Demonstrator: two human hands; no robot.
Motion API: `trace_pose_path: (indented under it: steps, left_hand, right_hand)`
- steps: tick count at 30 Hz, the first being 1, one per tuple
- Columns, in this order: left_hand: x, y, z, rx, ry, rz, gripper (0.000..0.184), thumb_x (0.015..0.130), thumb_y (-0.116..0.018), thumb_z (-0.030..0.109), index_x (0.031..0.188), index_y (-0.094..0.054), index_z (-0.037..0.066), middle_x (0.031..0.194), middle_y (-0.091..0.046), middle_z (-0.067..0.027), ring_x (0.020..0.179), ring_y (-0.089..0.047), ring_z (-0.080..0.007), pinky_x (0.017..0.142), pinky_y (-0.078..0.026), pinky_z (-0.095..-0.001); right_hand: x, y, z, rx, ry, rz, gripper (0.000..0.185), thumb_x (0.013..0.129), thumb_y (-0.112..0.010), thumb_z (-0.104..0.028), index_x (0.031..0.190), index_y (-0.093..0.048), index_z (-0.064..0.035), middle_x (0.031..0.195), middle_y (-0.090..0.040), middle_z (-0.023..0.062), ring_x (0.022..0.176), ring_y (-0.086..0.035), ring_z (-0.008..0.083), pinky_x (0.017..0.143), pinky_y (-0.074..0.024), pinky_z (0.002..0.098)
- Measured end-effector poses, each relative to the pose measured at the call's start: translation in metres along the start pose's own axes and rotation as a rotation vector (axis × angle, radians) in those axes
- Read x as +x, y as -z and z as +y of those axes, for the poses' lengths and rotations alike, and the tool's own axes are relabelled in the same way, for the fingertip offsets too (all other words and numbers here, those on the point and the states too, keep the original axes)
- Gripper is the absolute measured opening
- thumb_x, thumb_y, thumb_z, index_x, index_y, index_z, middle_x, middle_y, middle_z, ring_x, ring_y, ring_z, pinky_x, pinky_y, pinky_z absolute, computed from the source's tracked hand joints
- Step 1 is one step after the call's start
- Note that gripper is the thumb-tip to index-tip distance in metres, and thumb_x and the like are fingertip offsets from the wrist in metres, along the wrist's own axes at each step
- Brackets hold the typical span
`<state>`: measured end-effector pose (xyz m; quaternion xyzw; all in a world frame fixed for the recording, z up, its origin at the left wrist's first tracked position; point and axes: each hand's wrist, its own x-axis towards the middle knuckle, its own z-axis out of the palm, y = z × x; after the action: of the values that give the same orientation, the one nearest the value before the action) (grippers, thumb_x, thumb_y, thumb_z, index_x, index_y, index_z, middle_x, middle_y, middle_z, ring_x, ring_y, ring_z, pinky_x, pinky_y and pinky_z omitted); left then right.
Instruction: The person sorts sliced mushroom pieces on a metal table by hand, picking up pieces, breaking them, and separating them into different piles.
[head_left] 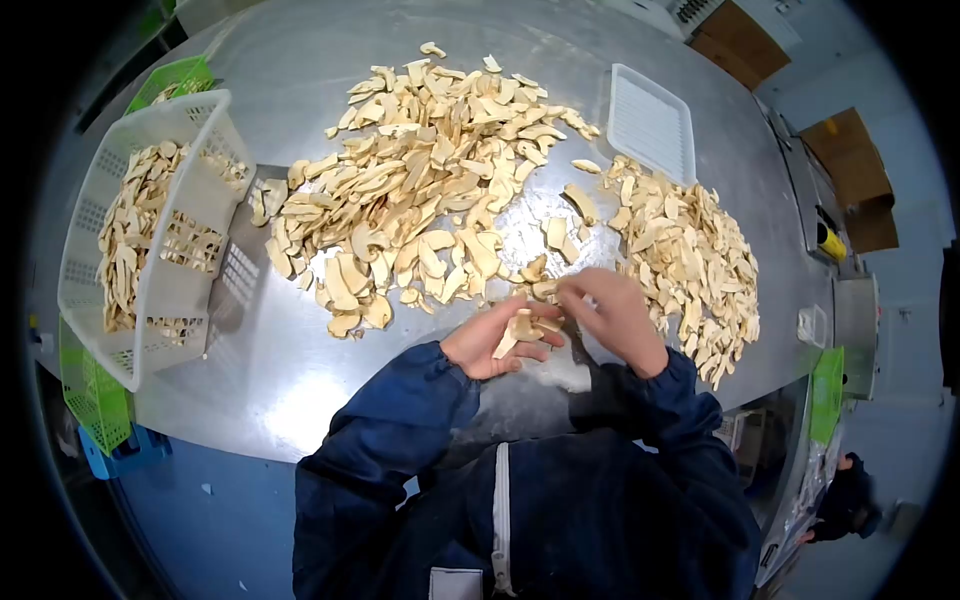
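My left hand [482, 342] is palm up near the table's front edge, with its fingers curled round a pale mushroom slice [515, 333]. Close by on the right, my right hand [620, 315] is closed, thumb and fingers drawn together beside the left fingertips. What it pinches, if anything, is hidden. Beyond the hands, a large pile of dried mushroom slices [430, 170] spreads over the metal table. A second pile of smaller slices [690, 260] lies to the right, and a few loose slices [560, 238] sit between the two.
A white perforated basket [150, 240] holding slices stands at the left, with green baskets [95, 390] beside it. A white plastic tray [650, 120] lies behind the right pile on the steel table [240, 400]. Another person [848, 500] is at the far right.
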<state>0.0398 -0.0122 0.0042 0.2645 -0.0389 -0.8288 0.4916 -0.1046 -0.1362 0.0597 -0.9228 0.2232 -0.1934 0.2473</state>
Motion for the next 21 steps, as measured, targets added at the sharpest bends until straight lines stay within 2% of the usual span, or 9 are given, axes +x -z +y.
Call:
trace_pose_path:
  steps: [4,10,11,12,15,16,19,20,21]
  left_hand:
    - [0.002,0.008,-0.004,0.185,0.065,-0.116,0.029,0.088,-0.045,0.007,0.117,-0.046,0.002,0.075,-0.044,-0.0004,0.056,-0.035,-0.0037,0.038,-0.021,-0.0141]
    - [0.004,0.017,-0.006,0.189,-0.068,-0.155,0.028,0.089,-0.045,0.010,0.115,-0.045,0.002,0.071,-0.041,0.0022,0.057,-0.035,-0.0049,0.043,-0.026,-0.0165]
    - [0.006,0.025,-0.006,0.127,-0.109,-0.200,0.028,0.089,-0.045,0.011,0.116,-0.045,0.002,0.073,-0.042,0.0017,0.059,-0.037,-0.0057,0.046,-0.029,-0.0177]
    - [0.010,0.034,-0.007,0.061,-0.147,-0.246,0.028,0.089,-0.044,0.011,0.116,-0.045,0.003,0.075,-0.043,0.0012,0.061,-0.039,-0.0066,0.049,-0.032,-0.0188]
    - [0.012,0.034,-0.010,-0.101,-0.273,-0.166,0.032,0.091,-0.045,0.015,0.121,-0.044,0.004,0.092,-0.051,-0.0031,0.080,-0.049,-0.0106,0.067,-0.042,-0.0237]
    - [0.010,0.029,-0.009,-0.149,-0.320,-0.102,0.034,0.091,-0.046,0.017,0.123,-0.044,0.004,0.099,-0.055,-0.0050,0.088,-0.053,-0.0122,0.075,-0.045,-0.0256]
    - [0.007,0.014,-0.003,-0.271,-0.361,-0.116,0.040,0.094,-0.043,0.022,0.131,-0.039,0.006,0.122,-0.049,-0.0104,0.116,-0.046,-0.0215,0.097,-0.038,-0.0360]
    - [0.009,0.017,-0.003,-0.303,-0.364,-0.165,0.042,0.096,-0.040,0.024,0.135,-0.034,0.008,0.129,-0.044,-0.0114,0.121,-0.042,-0.0257,0.101,-0.035,-0.0404]
    - [0.009,0.018,-0.004,-0.312,-0.377,-0.161,0.042,0.096,-0.040,0.024,0.135,-0.034,0.008,0.129,-0.045,-0.0113,0.121,-0.042,-0.0257,0.100,-0.036,-0.0403]
  right_hand:
    - [0.024,-0.015,0.043,-0.227,-0.153,0.142,0.019,0.081,-0.060,-0.020,0.087,-0.063,-0.0025,0.076,-0.062,0.0130,0.070,-0.060,0.0314,0.061,-0.0467,0.0359]
    - [0.042,-0.036,0.040,-0.459,-0.199,-0.022,0.027,0.079,-0.058,-0.028,0.094,-0.059,-0.0048,0.077,-0.062,0.0152,0.070,-0.060,0.0342,0.062,-0.0473,0.0427]
    - [0.043,-0.035,0.041,-0.476,-0.234,-0.071,0.026,0.079,-0.057,-0.027,0.093,-0.059,-0.0050,0.078,-0.062,0.0157,0.070,-0.060,0.0346,0.062,-0.0473,0.0436]
    - [0.041,-0.038,0.047,-0.489,-0.147,0.046,0.019,0.077,-0.056,-0.022,0.077,-0.056,-0.0029,0.066,-0.059,0.0154,0.062,-0.060,0.0340,0.055,-0.0474,0.0431]
    - [0.042,-0.028,0.061,-0.484,-0.187,0.080,0.015,0.077,-0.055,-0.018,0.077,-0.056,-0.0033,0.064,-0.059,0.0155,0.062,-0.060,0.0338,0.055,-0.0473,0.0433]
    - [0.042,-0.020,0.062,-0.437,-0.277,0.067,0.020,0.079,-0.055,-0.018,0.088,-0.062,-0.0019,0.067,-0.060,0.0171,0.064,-0.060,0.0324,0.058,-0.0469,0.0404]
    - [0.038,-0.001,0.054,-0.055,-0.336,0.112,0.022,0.080,-0.055,-0.013,0.096,-0.063,-0.0004,0.064,-0.060,0.0136,0.057,-0.060,0.0228,0.055,-0.0470,0.0323]
    - [0.034,0.007,0.042,0.158,-0.378,0.027,0.024,0.080,-0.056,-0.011,0.100,-0.063,0.0010,0.062,-0.059,0.0091,0.055,-0.056,0.0134,0.054,-0.0454,0.0260]
    - [0.033,0.011,0.032,0.272,-0.406,-0.016,0.023,0.080,-0.056,-0.011,0.099,-0.063,0.0014,0.062,-0.059,0.0082,0.055,-0.056,0.0122,0.054,-0.0451,0.0257]
